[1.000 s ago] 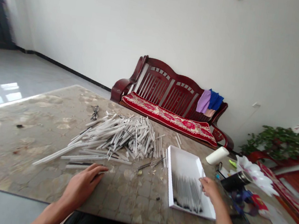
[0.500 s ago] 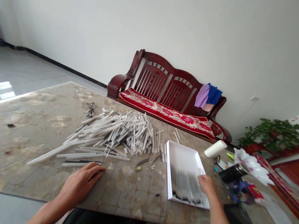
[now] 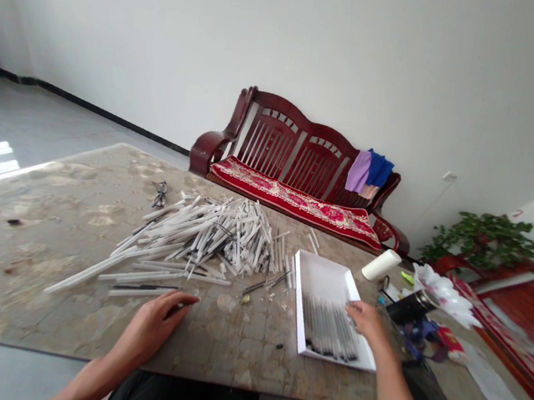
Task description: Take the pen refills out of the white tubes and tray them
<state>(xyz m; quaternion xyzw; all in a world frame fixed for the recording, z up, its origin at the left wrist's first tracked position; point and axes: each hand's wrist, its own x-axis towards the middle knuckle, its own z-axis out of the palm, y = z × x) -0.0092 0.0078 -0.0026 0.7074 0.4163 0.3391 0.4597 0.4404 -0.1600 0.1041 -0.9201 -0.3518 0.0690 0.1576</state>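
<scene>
My left hand (image 3: 157, 322) rests on the table edge just below the heap, fingers loosely stretched and holding nothing. To the right stands a shallow white box (image 3: 299, 300), with a row of thin grey, see-through sticks (image 3: 331, 325) lying side by side, their dark ends towards me. My right hand (image 3: 365, 321) reaches over the box's right wall. Its fingers are pinched together at the right end of the row; what they hold is too small to make out. A large heap of thin white sticks (image 3: 222, 233), some with dark parts, lies left of the box.
Glasses (image 3: 161, 194) lie behind the heap. Right of the box are a white roll (image 3: 381, 265), a black cylinder (image 3: 411, 306), a white petal-shaped item (image 3: 445, 294) and a paper sheet (image 3: 494, 384). A wooden bench (image 3: 293, 157) stands beyond the table (image 3: 70, 219).
My right hand has moved slightly left, from the box's right wall to the end of the stick row. My left hand has shifted a little to the right, with its fingers a bit more stretched.
</scene>
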